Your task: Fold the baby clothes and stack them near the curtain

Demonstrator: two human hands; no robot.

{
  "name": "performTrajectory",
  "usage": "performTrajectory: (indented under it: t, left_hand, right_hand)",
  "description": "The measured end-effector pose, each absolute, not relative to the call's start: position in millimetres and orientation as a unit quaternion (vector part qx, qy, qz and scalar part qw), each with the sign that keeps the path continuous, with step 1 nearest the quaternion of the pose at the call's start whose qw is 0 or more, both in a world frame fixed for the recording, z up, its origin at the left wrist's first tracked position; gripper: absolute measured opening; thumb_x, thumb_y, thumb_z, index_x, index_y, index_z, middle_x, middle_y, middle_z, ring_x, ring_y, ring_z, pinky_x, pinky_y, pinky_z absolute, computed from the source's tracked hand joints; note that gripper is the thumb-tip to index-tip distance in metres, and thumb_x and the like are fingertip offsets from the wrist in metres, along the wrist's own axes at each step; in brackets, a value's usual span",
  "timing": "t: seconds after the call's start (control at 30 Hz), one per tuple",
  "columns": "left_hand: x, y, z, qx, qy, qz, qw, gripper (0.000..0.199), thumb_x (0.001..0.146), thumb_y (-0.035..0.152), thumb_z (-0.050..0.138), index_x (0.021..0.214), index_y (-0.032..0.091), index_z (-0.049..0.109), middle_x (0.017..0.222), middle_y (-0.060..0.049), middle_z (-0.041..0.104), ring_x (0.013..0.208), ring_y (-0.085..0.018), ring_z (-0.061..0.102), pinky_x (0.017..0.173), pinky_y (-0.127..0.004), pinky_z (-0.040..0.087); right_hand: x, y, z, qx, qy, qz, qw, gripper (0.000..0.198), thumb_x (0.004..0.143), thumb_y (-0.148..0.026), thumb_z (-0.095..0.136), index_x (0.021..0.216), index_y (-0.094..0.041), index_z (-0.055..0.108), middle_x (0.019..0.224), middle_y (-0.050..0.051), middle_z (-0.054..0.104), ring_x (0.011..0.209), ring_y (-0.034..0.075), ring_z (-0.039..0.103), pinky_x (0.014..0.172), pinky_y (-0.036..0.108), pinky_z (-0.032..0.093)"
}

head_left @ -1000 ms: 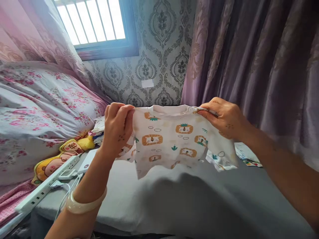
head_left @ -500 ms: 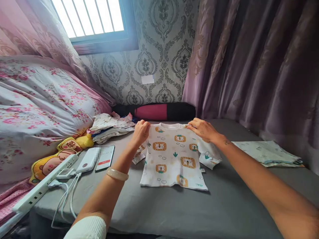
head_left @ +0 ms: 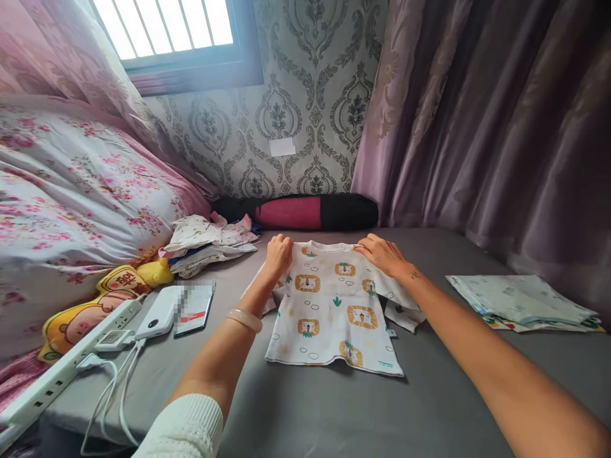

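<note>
A small white long-sleeved shirt (head_left: 324, 312) printed with orange lion faces and green leaves is spread on the grey bed sheet (head_left: 305, 413), its neckline toward the wall. My left hand (head_left: 279, 253) is closed on its left shoulder. My right hand (head_left: 382, 253) pinches the right shoulder beside the collar. The sleeves lie out to both sides, partly behind my forearms, and the hem points toward me with a slight ripple in it.
Rumpled clothes (head_left: 205, 242) are heaped at the back left, and folded cloths (head_left: 525, 302) lie at the right. Along the left edge are a power strip (head_left: 71, 362), cables, a white power bank (head_left: 157, 312), a phone (head_left: 195, 312) and a yellow plush (head_left: 81, 318). A black-and-red roll (head_left: 296, 212) lies against the wall.
Both hands still hold the shirt's shoulders. The right sleeve lies differently, and the hem has shifted slightly toward me. The whole view has moved a little.
</note>
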State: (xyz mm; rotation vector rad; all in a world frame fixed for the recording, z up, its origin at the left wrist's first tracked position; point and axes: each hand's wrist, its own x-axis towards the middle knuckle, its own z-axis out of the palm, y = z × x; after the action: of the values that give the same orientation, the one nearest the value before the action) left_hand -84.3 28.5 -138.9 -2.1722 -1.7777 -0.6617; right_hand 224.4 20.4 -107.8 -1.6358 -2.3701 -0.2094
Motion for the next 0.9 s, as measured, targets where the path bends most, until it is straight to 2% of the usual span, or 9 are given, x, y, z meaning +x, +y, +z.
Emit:
performTrajectory:
  t: [0.5, 0.9]
  left_hand:
    - [-79, 88, -174, -0.747, -0.629, -0.188, 0.105, 0.029, 0.095, 0.024, 0.033, 0.096, 0.018, 0.062, 0.101, -0.012, 0.059, 0.094, -0.025, 0.052, 0.08, -0.034, 0.038]
    - [-73, 122, -192, -0.743, -0.644, -0.165, 0.068, 0.029, 0.094, 0.022, 0.033, 0.098, 0.017, 0.061, 0.104, -0.014, 0.057, 0.097, -0.026, 0.052, 0.083, -0.037, 0.038]
  right_hand:
    - [225, 81, -142, -0.581, -0.807, -0.003, 0.105, 0.032, 0.098, -0.041, 0.037, 0.104, -0.025, 0.064, 0.106, 0.004, 0.059, 0.091, 0.018, 0.059, 0.074, 0.028, 0.039]
    - [225, 113, -162, -0.593, -0.799, 0.028, 0.09, 0.035, 0.098, -0.042, 0.034, 0.104, -0.024, 0.064, 0.106, 0.006, 0.058, 0.093, 0.019, 0.058, 0.077, 0.03, 0.039]
